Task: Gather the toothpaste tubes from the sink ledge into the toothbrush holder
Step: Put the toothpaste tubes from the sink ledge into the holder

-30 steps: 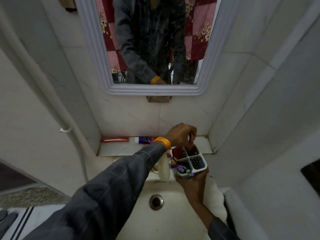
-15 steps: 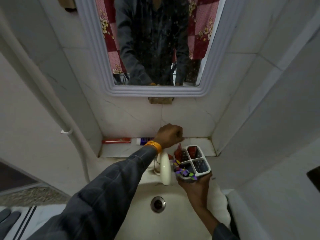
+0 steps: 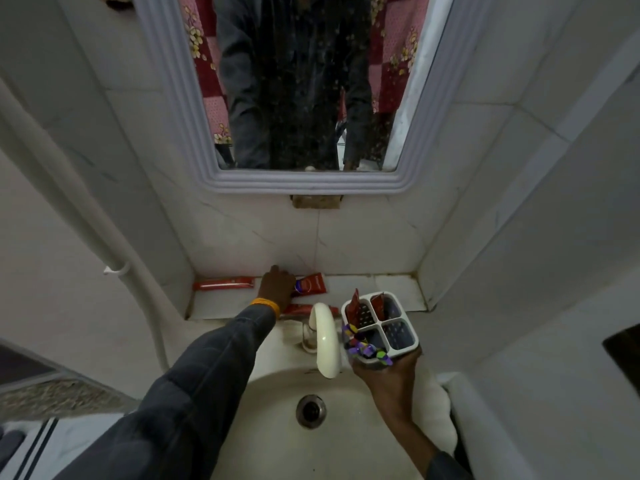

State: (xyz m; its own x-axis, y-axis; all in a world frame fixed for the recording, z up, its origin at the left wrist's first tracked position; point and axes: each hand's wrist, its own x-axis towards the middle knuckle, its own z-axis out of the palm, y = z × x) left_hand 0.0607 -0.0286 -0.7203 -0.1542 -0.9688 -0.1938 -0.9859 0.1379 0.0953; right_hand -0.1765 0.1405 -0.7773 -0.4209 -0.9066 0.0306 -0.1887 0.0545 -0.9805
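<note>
My right hand (image 3: 391, 374) holds a white four-compartment toothbrush holder (image 3: 398, 336) over the basin's right side. Two red tubes stand in its far compartments, one (image 3: 354, 306) on the left and one (image 3: 377, 303) on the right. My left hand (image 3: 277, 285) lies on the sink ledge (image 3: 398, 289), fingers over the left end of a red and purple toothpaste tube (image 3: 311, 284). A long red tube (image 3: 224, 283) lies at the ledge's left. Another red tube (image 3: 299, 309) rests along the ledge's front edge, partly behind the tap.
A white tap (image 3: 325, 341) curves over the cream basin (image 3: 263, 420), whose drain (image 3: 311, 410) is in the middle. A framed mirror (image 3: 298, 181) hangs above the ledge. Tiled walls close in on both sides, and a white pipe (image 3: 104, 244) runs down the left wall.
My left hand has left the holder and moved left and back onto the ledge, settling over the red and purple tube. The holder stays in my right hand with two red tubes inside.
</note>
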